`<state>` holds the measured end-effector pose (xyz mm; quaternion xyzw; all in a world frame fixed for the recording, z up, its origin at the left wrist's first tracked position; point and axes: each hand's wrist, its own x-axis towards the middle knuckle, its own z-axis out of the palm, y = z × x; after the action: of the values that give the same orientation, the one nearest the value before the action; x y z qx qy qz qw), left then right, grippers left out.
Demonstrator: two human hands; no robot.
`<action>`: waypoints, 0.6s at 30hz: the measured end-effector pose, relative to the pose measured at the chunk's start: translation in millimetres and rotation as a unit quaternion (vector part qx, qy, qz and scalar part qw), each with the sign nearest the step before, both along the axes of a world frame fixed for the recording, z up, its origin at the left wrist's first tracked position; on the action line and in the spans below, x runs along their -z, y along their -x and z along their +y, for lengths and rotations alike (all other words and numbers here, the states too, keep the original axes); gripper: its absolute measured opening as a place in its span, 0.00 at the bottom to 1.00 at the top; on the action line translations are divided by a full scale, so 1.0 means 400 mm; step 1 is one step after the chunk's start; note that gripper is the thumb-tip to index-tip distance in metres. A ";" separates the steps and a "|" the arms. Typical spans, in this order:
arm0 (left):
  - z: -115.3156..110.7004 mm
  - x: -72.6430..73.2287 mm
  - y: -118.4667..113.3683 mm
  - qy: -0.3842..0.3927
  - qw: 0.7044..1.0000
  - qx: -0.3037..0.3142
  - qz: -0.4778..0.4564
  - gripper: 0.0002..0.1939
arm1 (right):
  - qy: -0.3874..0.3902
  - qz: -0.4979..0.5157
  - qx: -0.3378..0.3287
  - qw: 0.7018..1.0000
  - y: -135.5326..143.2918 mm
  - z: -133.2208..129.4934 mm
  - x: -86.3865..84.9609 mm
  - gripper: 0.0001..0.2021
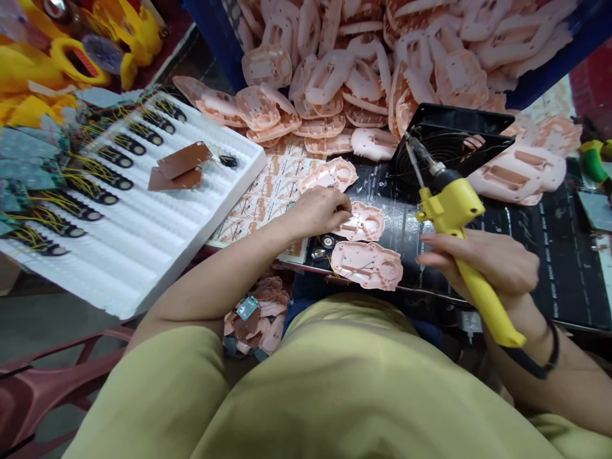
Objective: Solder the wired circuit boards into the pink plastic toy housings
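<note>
In my right hand (492, 261) is a yellow soldering gun (452, 207), its metal tip pointing up and away in front of a black fan (449, 143). My left hand (320, 209) is closed, fingertips pinched together over a pink plastic shell half (368, 222); whatever they hold is hidden. Nearer to me lies a second pink shell half (366, 264), with thin wires on it. Beside these two shells sit small round speakers (327, 241) with yellow wires. Another pink shell half (329, 173) lies just beyond my left hand.
A white foam tray (176, 248) on the left carries wired black speakers, green circuit boards and brown boards (179, 167). Pink shells fill a blue crate (530, 92) at the back and spill onto the bench. Yellow plastic parts (81, 60) lie far left; a red chair (52, 382) stands below.
</note>
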<state>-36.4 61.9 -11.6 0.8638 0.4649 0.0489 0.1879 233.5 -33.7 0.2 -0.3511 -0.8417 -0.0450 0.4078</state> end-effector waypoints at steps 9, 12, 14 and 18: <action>-0.006 -0.019 -0.016 0.015 0.998 -0.008 0.054 0.11 | 0.007 0.062 0.083 0.995 -0.086 -0.062 0.050 0.27; -0.008 -0.026 -0.027 0.020 0.997 -0.008 0.081 0.12 | 0.036 0.084 0.030 0.995 -0.076 -0.045 0.079 0.28; -0.009 -0.030 -0.033 0.026 0.995 -0.011 0.093 0.12 | 0.038 0.088 0.011 0.995 -0.069 -0.033 0.094 0.23; -0.010 -0.035 -0.041 0.033 0.994 -0.020 0.097 0.12 | 0.056 0.114 -0.043 0.991 -0.059 -0.017 0.107 0.13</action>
<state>-20.1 57.8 2.4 0.8481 0.4998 -0.0471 0.1694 257.3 -40.5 -42.8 -0.3399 -0.8050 0.0598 0.4826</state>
